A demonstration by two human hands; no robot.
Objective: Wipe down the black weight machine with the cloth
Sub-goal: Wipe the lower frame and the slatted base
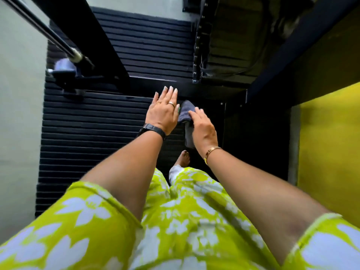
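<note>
Subject: grey cloth (186,113), located just right of frame centre, against a dark face of the black weight machine (148,84), directly below its horizontal crossbar. The upper end of the cloth is bunched between the two hands; its lower end hangs down under the right palm.

Right hand (203,127): laid over the cloth, fingers nearly straight and pressing on it. Thumb out of sight. A gold bracelet (212,152) sits on the wrist.

Left hand (163,110): flat and fully extended, fingertips on the crossbar, holding nothing. Its edge is just beside the cloth. Rings (171,103) on two fingers; black watch (152,129) on the wrist.

Surroundings: a chrome bar (48,34) runs diagonally in the upper left of the frame beside a black upright. Ribbed black matting (97,133) covers the floor left of centre. A bare foot (183,158) shows below the cloth. Yellow wall (329,143) at right. A green floral garment (175,221) fills the bottom of the frame.
</note>
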